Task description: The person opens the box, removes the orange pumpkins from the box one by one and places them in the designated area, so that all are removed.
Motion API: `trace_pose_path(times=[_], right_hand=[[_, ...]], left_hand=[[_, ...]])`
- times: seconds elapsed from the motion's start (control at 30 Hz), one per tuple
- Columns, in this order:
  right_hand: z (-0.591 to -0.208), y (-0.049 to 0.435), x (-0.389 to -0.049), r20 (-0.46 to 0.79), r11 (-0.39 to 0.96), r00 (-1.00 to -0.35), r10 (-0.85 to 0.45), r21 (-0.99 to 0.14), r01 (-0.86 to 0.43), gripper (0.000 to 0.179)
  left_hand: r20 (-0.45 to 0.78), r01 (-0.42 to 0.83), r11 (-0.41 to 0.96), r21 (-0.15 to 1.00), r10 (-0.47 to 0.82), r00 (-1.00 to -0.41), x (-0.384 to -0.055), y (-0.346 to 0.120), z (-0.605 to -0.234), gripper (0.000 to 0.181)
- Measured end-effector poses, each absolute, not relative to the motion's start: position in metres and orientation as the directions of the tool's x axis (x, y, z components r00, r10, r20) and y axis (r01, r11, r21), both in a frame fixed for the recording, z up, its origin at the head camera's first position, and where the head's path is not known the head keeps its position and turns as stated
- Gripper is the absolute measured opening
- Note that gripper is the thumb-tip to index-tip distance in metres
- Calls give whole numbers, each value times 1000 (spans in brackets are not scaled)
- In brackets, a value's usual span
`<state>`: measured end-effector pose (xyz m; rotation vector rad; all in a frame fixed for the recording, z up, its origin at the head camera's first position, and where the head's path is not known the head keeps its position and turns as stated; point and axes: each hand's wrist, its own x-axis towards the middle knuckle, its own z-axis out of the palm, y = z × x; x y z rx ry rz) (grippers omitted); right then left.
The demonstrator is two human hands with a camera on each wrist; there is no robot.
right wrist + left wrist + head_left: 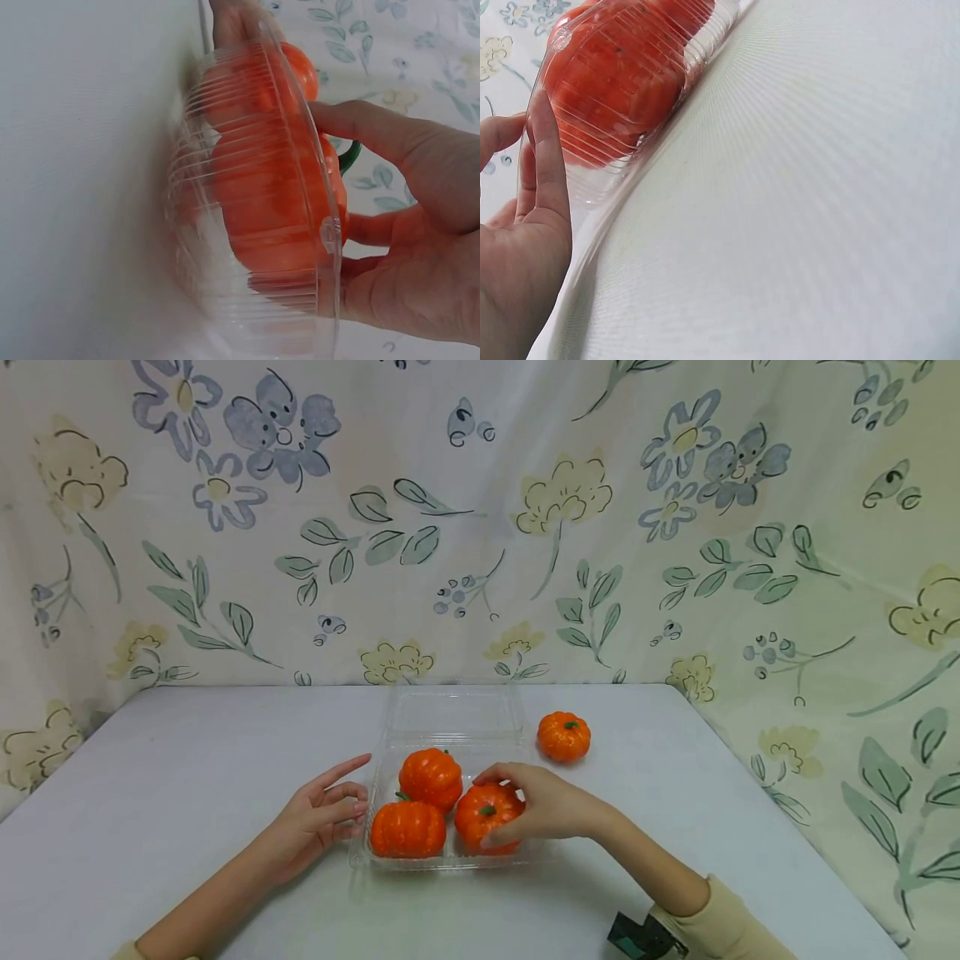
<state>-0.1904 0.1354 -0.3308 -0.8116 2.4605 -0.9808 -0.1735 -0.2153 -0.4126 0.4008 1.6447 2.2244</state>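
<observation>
Head view: your right hand [551, 802] is gripping the front-right pumpkin [480, 822]

At the worktop [187, 752], you are curling thumb and fingers around that pumpkin, which is sitting inside the clear container [465, 863]. Your left hand [318, 818] is grasping nothing; its loosely extended fingers are touching the container's left side. The coming move is probably turning on this: the loose pumpkin [564, 737] is lying outside, just beyond your right hand, which is being the nearer of the two. Round and squat, it is showing no clear long axis. By count, four pumpkins are appearing: three are resting inside, the gripped one alongside the back pumpkin [430, 779] and the front-left pumpkin [407, 831]; one is lying out. One container is standing with its one lid [457, 714] folded open behind.
</observation>
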Motion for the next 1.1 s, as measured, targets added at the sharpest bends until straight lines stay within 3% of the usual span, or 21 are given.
trace_pose_path(times=[0.5, 1.1], right_hand=[[-323, 144, -192, -107, 583, -775, -623, -724, -369, 62], [-317, 151, -193, -29, 523, -762, -647, -745, -415, 56]], left_hand=[[35, -103, -280, 954, 448, -894, -174, -216, -413, 52], [25, -107, -268, 957, 445, -895, -174, -216, -413, 53]])
